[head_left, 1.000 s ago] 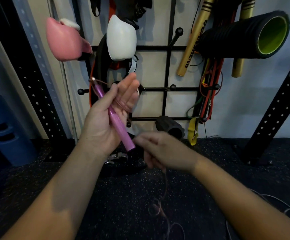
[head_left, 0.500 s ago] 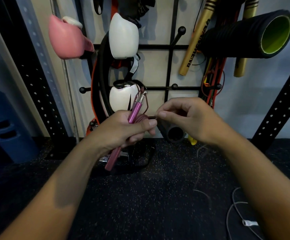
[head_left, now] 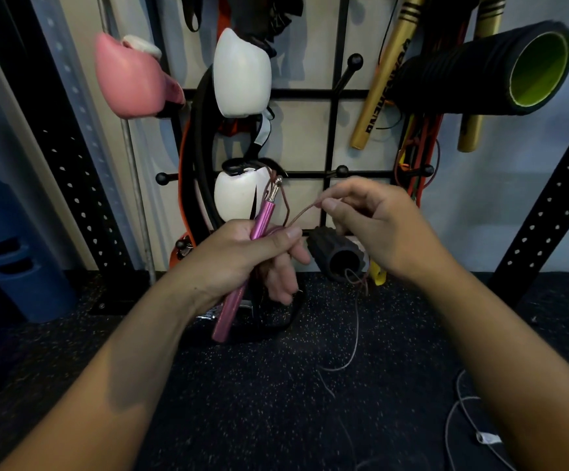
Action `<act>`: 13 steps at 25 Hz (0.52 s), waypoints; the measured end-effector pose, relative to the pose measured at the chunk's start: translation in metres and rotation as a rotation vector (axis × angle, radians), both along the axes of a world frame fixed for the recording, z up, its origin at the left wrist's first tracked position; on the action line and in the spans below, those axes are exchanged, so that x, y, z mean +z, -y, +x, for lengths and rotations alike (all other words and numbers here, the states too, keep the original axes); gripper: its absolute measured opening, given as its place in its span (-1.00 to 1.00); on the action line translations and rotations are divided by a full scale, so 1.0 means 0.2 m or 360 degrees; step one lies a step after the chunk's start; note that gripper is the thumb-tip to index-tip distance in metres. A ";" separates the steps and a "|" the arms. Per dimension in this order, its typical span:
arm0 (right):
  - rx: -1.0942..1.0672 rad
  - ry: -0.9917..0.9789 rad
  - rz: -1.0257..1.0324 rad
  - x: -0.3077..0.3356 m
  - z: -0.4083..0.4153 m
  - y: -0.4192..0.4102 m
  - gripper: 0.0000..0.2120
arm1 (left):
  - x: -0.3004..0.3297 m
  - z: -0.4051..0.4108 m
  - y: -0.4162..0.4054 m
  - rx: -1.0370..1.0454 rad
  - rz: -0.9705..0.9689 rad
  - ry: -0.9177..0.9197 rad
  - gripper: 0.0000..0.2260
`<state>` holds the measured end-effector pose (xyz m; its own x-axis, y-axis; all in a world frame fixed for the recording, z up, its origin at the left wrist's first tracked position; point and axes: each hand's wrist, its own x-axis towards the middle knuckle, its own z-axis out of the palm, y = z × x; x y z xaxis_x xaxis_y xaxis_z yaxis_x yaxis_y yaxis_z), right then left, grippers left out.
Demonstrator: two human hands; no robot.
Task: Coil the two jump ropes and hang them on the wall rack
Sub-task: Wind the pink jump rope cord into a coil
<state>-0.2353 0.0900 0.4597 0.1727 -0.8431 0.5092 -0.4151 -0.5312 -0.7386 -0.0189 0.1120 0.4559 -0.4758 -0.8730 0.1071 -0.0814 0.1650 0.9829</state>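
Pink handle, reddish cord, pink glove, white glove, black speckled floor, gold sticks.

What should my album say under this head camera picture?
Left hand grips pink handle; right hand pinches its cord.

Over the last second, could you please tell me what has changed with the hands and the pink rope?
The left hand closed round the pink handle, tipping its metal end up. The right hand rose from near the floor, pinching the pink cord and drawing it up beside the handle. The wall rack and the white cord on the floor stayed put.
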 end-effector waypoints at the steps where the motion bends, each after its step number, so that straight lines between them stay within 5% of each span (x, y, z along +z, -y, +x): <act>1: -0.0085 0.0080 0.0015 -0.01 0.00 0.00 -0.82 | 0.00 -0.01 -0.01 0.0010 0.0012 -0.0050 -0.69; 3: -0.0222 0.0183 0.0052 -0.02 0.00 0.00 -0.66 | 0.02 -0.01 -0.01 0.0001 0.0035 -0.0194 -0.67; 10: 0.0025 0.0146 0.0129 -0.02 0.03 -0.01 -0.79 | 0.07 -0.01 -0.04 -0.0012 0.0068 -0.0690 -0.70; 13: 0.0032 0.0215 0.0162 -0.02 0.06 -0.02 -0.80 | 0.07 0.03 -0.02 -0.0316 0.0137 -0.0806 -0.65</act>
